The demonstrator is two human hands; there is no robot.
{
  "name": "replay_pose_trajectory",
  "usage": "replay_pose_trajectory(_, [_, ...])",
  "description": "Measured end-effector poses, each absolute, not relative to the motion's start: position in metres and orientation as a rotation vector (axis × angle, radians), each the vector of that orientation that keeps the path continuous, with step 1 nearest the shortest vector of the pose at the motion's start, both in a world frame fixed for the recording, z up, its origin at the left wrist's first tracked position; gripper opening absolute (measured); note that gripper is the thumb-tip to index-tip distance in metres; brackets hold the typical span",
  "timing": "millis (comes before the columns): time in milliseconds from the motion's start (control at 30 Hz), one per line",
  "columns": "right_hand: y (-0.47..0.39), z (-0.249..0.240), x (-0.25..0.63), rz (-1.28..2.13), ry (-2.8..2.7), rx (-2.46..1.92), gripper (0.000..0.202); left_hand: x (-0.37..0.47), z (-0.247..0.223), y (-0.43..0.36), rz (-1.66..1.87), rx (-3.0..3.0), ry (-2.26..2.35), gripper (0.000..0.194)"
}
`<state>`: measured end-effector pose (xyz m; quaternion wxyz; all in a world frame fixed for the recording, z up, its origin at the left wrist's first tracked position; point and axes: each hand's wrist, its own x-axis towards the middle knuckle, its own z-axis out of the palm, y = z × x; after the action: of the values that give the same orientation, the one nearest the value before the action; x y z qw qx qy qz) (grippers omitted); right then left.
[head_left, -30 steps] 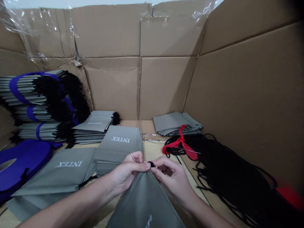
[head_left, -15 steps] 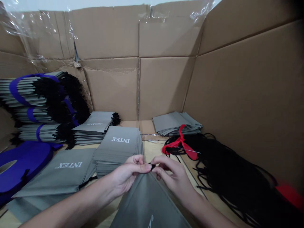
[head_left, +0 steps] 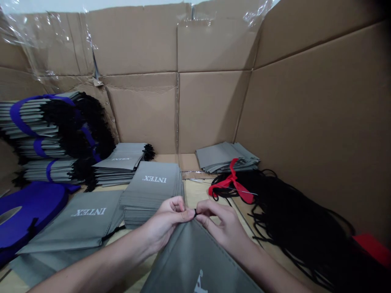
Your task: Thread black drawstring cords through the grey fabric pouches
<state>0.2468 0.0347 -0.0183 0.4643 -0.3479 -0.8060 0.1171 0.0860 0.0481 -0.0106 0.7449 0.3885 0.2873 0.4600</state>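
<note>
A grey pouch [head_left: 195,252] with white print hangs by its corner at the bottom centre. My left hand [head_left: 169,219] pinches that corner between thumb and fingers. Closed right beside it, my right hand [head_left: 218,221] pinches a short black cord [head_left: 195,212] at the pouch's tip. Only a small piece of the cord shows between the fingertips. Just behind my left hand stands a stack of grey INTEX pouches [head_left: 155,181].
Left are another INTEX pile [head_left: 88,211], a blue ribbon roll [head_left: 36,207] and bundled pouches [head_left: 39,118]. Right lie black cords [head_left: 299,228] with a red tie [head_left: 233,185]. Grey pouches [head_left: 224,156] lie behind. Cardboard walls [head_left: 214,106] surround the back and right.
The held pouch has spread slightly to the right, showing more of its white print. Less black cord shows between my fingertips. Both hands stay nearly in place.
</note>
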Motion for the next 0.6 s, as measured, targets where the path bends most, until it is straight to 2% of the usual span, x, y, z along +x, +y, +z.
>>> replay_pose_trajectory(267, [0.032,-0.017,0.245,0.212,-2.022,-0.857,0.003,0.084,-0.017,0.049,0.974,0.786,0.577,0.049])
replay_pose_trajectory(467, [0.033,-0.018,0.231,0.644,-1.696,-0.992,0.011,0.086,-0.016,0.050,1.076,0.886,0.531,0.043])
replay_pose_trajectory(600, [0.035,-0.019,0.228,0.776,-1.505,-0.998,0.019,0.085,-0.011,0.049,1.078,0.939,0.524,0.040])
